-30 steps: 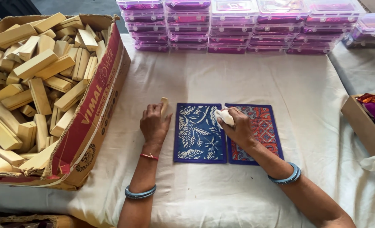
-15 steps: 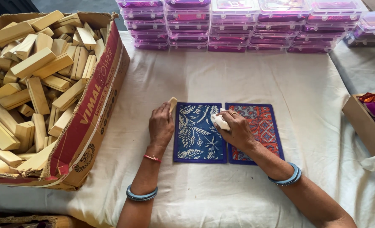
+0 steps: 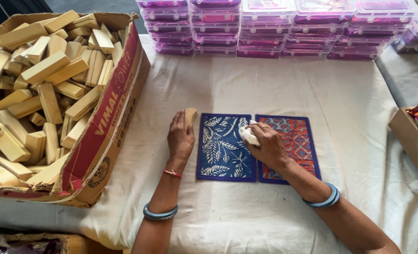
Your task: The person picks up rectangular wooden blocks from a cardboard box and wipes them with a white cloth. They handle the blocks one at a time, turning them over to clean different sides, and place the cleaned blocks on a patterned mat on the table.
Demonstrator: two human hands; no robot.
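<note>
Two patterned mats lie side by side on the white cloth: a blue mat [image 3: 222, 155] with a white leaf design on the left and a red and blue mat [image 3: 299, 140] on the right. My right hand [image 3: 265, 146] presses a small white cloth wad [image 3: 247, 135] onto the blue mat's upper right edge. My left hand [image 3: 180, 137] rests just left of the blue mat, fingers closed around a small wooden block [image 3: 190, 115] that sticks up past my fingertips.
A big cardboard box [image 3: 106, 134] full of wooden blocks fills the left side. Stacked clear plastic cases [image 3: 284, 33] with purple contents line the back. A smaller open box [image 3: 409, 138] with purple fabric sits at the right edge.
My left hand with the wooden block has shifted right, closer to the blue mat. My right hand has slid the white cloth wad leftward from the red mat onto the blue one.
</note>
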